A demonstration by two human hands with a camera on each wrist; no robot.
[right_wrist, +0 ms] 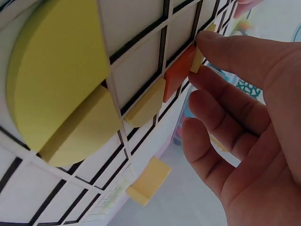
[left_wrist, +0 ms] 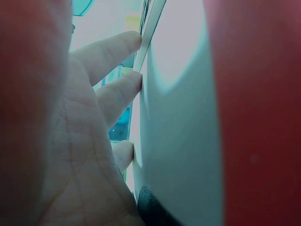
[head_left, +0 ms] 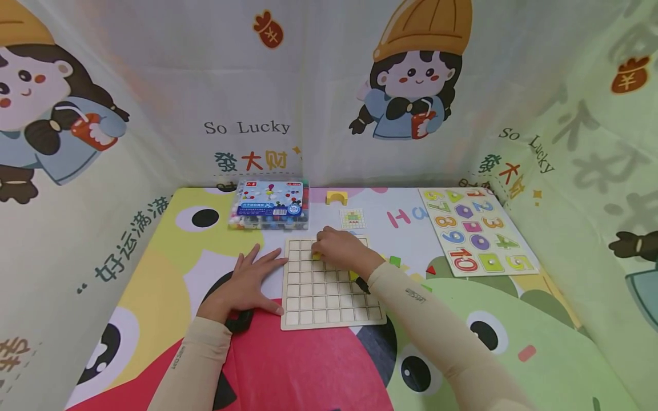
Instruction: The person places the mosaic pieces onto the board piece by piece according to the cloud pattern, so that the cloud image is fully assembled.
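A pale wooden grid board [head_left: 320, 301] lies on the mat. My left hand [head_left: 252, 287] has its fingers spread, with fingertips and thumb touching the board's left edge; the left wrist view shows those fingers [left_wrist: 117, 96] stretched against it. Over the board's upper part, my right hand [head_left: 343, 249] pinches a small yellow block [right_wrist: 201, 57] between thumb and index finger. Beside that block on the grid sit an orange-red block [right_wrist: 179, 71], a smaller yellow block [right_wrist: 146, 104] and a large yellow rounded block [right_wrist: 61, 80]. In the head view, my right hand and forearm hide part of the board.
Behind the board lie a small pattern card [head_left: 352, 218] and a yellow arch block [head_left: 336, 197]. A clear plastic box [head_left: 269, 205] of colourful pieces stands at the back left. To the right are a green block [head_left: 394, 261], a red triangle [head_left: 430, 270] and a number puzzle board [head_left: 452, 221].
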